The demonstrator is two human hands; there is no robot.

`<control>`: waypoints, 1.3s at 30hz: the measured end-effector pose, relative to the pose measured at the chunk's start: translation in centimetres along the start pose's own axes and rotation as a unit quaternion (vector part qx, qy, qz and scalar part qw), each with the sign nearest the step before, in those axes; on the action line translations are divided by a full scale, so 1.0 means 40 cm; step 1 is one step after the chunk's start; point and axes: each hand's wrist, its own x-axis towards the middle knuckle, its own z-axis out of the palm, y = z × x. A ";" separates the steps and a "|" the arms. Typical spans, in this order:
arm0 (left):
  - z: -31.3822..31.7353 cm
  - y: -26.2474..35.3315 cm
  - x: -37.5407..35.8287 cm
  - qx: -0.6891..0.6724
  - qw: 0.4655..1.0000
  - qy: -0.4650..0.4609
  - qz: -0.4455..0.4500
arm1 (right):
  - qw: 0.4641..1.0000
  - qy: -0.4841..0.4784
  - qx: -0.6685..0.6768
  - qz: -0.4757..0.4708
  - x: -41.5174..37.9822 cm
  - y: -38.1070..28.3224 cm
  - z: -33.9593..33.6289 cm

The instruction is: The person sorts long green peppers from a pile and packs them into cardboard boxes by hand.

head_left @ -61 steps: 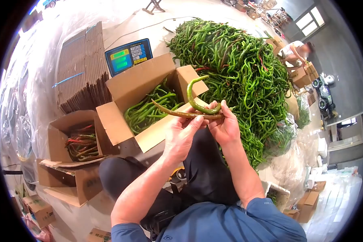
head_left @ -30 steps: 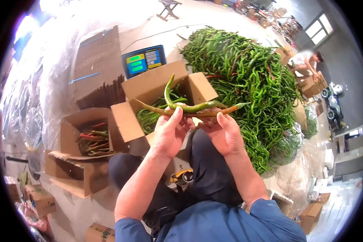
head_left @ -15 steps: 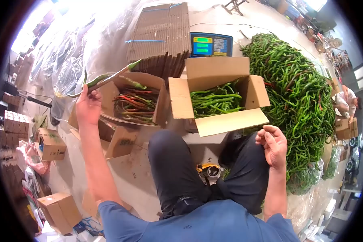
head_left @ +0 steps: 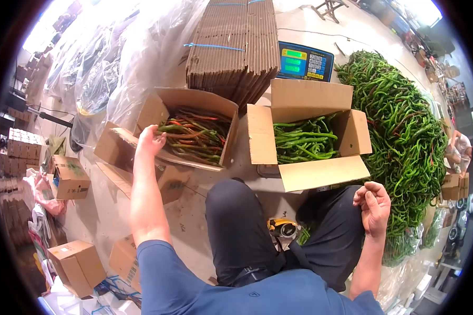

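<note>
My left hand [head_left: 150, 140] is at the left rim of a cardboard box [head_left: 227, 152] of dark and red long chili peppers [head_left: 197, 139]. Its fingers are apart, and nothing shows between them. Right by the fingertips lies a greenish pepper [head_left: 169, 127], on top of the pile. My right hand [head_left: 373, 207] rests palm up over my right knee, fingers loosely bent and holding nothing. Just beyond it is the front flap of a second open cardboard box [head_left: 325, 174], partly filled with long green chili peppers [head_left: 306, 140].
A large heap of green chili peppers [head_left: 399, 142] lies on the right. Behind the boxes stand a tied stack of flattened cartons [head_left: 231, 58] and a scale display [head_left: 306, 62]. Clear plastic sheeting [head_left: 110, 63] spreads at the back left. Another person [head_left: 459, 149] is at the far right.
The long pepper raised in my left hand has left it. That hand has lowered toward the box of dark and red peppers. My right hand stays at my knee; the view has shifted.
</note>
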 end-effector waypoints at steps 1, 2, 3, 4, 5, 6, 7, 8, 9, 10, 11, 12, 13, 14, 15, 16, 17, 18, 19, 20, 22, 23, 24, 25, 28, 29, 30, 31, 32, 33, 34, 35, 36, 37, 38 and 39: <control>0.016 0.003 0.009 -0.035 0.997 0.069 -0.001 | 1.000 -0.004 -0.002 0.002 0.000 -0.003 0.003; 0.019 0.005 0.006 -0.029 0.996 0.081 0.037 | 1.000 -0.006 -0.004 0.005 -0.001 -0.005 0.004; 0.019 0.008 0.008 -0.022 0.993 0.093 0.074 | 1.000 -0.007 -0.001 0.006 -0.001 -0.007 0.004; 0.021 0.011 0.008 -0.015 0.988 0.104 0.112 | 1.000 -0.007 0.003 0.006 -0.002 -0.009 0.001; 0.022 0.013 0.023 -0.013 0.984 0.134 0.117 | 1.000 -0.005 0.006 0.006 -0.004 -0.011 -0.003; 0.007 0.010 0.047 0.030 0.982 0.131 0.129 | 1.000 -0.005 0.015 0.004 -0.006 -0.013 -0.013; -0.016 0.003 0.072 0.074 0.979 0.127 0.141 | 1.000 -0.008 0.030 0.002 -0.010 -0.013 -0.029; -0.031 -0.001 0.089 0.120 0.974 0.118 0.150 | 0.999 -0.007 0.045 -0.002 -0.016 -0.011 -0.048; -0.033 -0.008 0.087 0.122 0.975 0.118 0.141 | 0.999 0.002 0.035 -0.006 -0.024 -0.011 -0.068; -0.034 -0.016 0.087 0.125 0.976 0.118 0.131 | 1.000 0.023 0.018 0.003 -0.032 -0.018 -0.087; -0.102 -0.011 0.196 0.110 0.989 0.053 0.084 | 0.999 0.043 -0.006 0.018 -0.043 -0.031 -0.114; -0.167 -0.007 0.300 0.100 0.994 -0.012 0.033 | 0.997 0.078 -0.011 0.028 -0.056 -0.039 -0.136; -0.225 -0.006 0.397 0.096 0.992 -0.075 -0.019 | 0.993 0.110 -0.026 0.037 -0.068 -0.031 -0.180; -0.022 -0.019 0.093 0.217 0.971 0.088 0.048 | 0.986 0.146 -0.071 0.039 -0.086 -0.011 -0.238; -0.047 -0.034 0.174 0.255 0.962 0.051 0.083 | 0.974 0.192 -0.105 0.063 -0.112 0.019 -0.308; -0.069 -0.023 0.244 0.283 0.952 0.030 0.111 | 0.961 0.228 -0.127 0.092 -0.145 0.059 -0.385; -0.108 -0.011 0.336 0.309 0.941 0.009 0.140 | 0.943 0.265 -0.164 0.119 -0.188 0.111 -0.465; -0.066 -0.030 0.280 0.358 0.926 -0.007 0.122 | 0.916 0.296 -0.230 0.144 -0.242 0.171 -0.541; -0.044 -0.034 0.273 0.426 0.900 0.014 0.097 | 0.892 0.313 -0.276 0.174 -0.307 0.228 -0.603; -0.040 -0.042 0.277 0.412 0.907 -0.056 0.063 | 0.866 0.328 -0.326 0.189 -0.378 0.294 -0.661; 0.029 -0.060 0.179 0.428 0.901 -0.050 -0.057 | 0.789 0.290 -0.509 0.186 -0.518 0.407 -0.722; -0.010 -0.051 0.281 0.453 0.889 -0.009 -0.072 | 0.773 0.307 -0.495 0.251 -0.569 0.446 -0.714; 0.007 -0.071 0.282 0.456 0.886 -0.011 -0.083 | 0.760 0.320 -0.468 0.317 -0.598 0.464 -0.688; 0.015 -0.082 0.277 0.457 0.884 -0.012 -0.093 | 0.746 0.326 -0.481 0.326 -0.615 0.492 -0.669; 0.041 -0.086 0.225 0.455 0.883 -0.006 -0.115 | 0.711 0.322 -0.540 0.315 -0.607 0.545 -0.629; 0.051 -0.080 0.212 0.452 0.884 -0.004 -0.120 | 0.708 0.315 -0.546 0.319 -0.582 0.532 -0.615; 0.057 -0.076 0.203 0.459 0.880 0.000 -0.120 | 0.689 0.320 -0.561 0.329 -0.535 0.504 -0.600; 0.059 -0.069 0.200 0.466 0.876 0.004 -0.121 | 0.657 0.304 -0.619 0.306 -0.499 0.495 -0.607; 0.057 -0.060 0.199 0.473 0.873 0.009 -0.121 | 0.621 0.287 -0.673 0.281 -0.468 0.484 -0.616; 0.053 -0.047 0.204 0.483 0.873 0.023 -0.060 | 0.587 0.262 -0.736 0.212 -0.441 0.461 -0.620; 0.051 -0.028 0.214 0.489 0.871 0.038 0.002 | 0.603 0.251 -0.724 0.225 -0.397 0.431 -0.624; 0.052 -0.010 0.223 0.493 0.866 0.053 0.064 | 0.620 0.234 -0.727 0.181 -0.365 0.430 -0.645; 0.059 0.005 0.217 0.495 0.857 0.068 0.127 | 0.635 0.217 -0.728 0.137 -0.334 0.430 -0.664; 0.141 -0.027 0.060 0.496 0.841 0.045 0.214 | 0.648 0.205 -0.724 0.119 -0.300 0.428 -0.675; 0.218 -0.059 -0.056 0.490 0.824 0.023 0.283 | 0.660 0.193 -0.719 0.101 -0.266 0.427 -0.689; 0.280 -0.086 -0.147 0.483 0.803 0.001 0.349 | 0.674 0.203 -0.705 0.086 -0.231 0.446 -0.724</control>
